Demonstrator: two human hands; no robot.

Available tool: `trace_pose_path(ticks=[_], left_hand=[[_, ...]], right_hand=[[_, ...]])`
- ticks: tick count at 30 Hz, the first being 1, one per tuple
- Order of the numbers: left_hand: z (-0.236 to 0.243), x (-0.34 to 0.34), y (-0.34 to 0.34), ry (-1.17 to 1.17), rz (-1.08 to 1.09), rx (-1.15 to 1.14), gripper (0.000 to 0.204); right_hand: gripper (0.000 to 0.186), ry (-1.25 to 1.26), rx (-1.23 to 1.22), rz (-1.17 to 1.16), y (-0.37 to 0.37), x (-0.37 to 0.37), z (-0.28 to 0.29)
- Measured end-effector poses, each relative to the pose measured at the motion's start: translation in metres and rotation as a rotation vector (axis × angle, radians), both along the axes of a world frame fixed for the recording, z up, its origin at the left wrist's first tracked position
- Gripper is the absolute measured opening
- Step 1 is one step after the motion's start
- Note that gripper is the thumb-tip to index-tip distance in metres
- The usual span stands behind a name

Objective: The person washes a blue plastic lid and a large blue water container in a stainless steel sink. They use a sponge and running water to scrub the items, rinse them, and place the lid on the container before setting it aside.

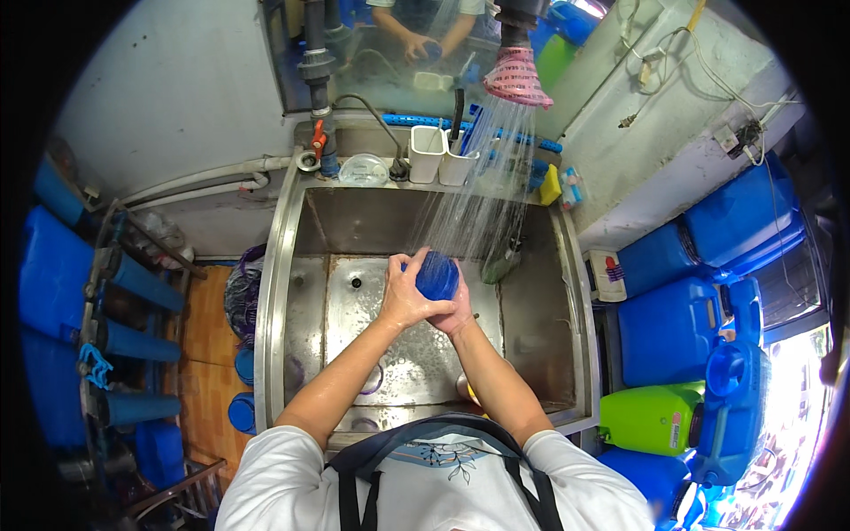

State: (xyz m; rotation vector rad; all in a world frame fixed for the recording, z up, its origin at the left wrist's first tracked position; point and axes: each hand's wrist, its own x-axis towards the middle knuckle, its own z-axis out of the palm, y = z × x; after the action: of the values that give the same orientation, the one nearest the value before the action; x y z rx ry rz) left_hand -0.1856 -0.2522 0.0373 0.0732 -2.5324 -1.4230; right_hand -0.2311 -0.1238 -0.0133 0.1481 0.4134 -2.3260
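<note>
Left hand: our left hand (405, 296) is clenched around the blue cap (437, 275), fingers over its top at about 11 o'clock of it.
Right hand: our right hand (453, 310) cups the same cap from below, at its 5 o'clock; both hands grasp it together.
Cap: it sits at the centre of the steel sink (292, 265), held up in the spray, not resting on the basin floor.
Key relation: the cap lies just at 1 o'clock of our joined hands, its round face turned toward the water; its long axis we cannot tell, and the left hand covers more of it.
Water: a pink shower head (516, 78) at 12 o'clock pours slanting streams down onto the cap.
Containers: two white tubs (441, 155) stand on the back ledge at 12 o'clock.
Packages: blue jerrycans (668, 327) stack at 3 o'clock, with one green jerrycan (649, 418) at 4 o'clock, a small reddish label patch on its side.
Left side: blue cylinders (133, 341) line up at 9 o'clock.
</note>
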Motion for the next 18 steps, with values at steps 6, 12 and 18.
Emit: trace_pose_path(ticks=[6, 12, 18], left_hand=[[0.005, 0.009, -0.017, 0.062, 0.108, 0.027, 0.112], [-0.009, 0.006, -0.03, 0.146, 0.15, 0.292, 0.096], [-0.045, 0.013, -0.072, -0.056, 0.084, 1.663, 0.044]], right_hand=[[0.077, 0.038, 0.014, 0.186, -0.005, 0.002, 0.012], [0.081, 0.04, 0.017, 0.192, -0.007, 0.0, 0.006], [0.09, 1.194, 1.267, -0.073, 0.0, -0.016, 0.028]])
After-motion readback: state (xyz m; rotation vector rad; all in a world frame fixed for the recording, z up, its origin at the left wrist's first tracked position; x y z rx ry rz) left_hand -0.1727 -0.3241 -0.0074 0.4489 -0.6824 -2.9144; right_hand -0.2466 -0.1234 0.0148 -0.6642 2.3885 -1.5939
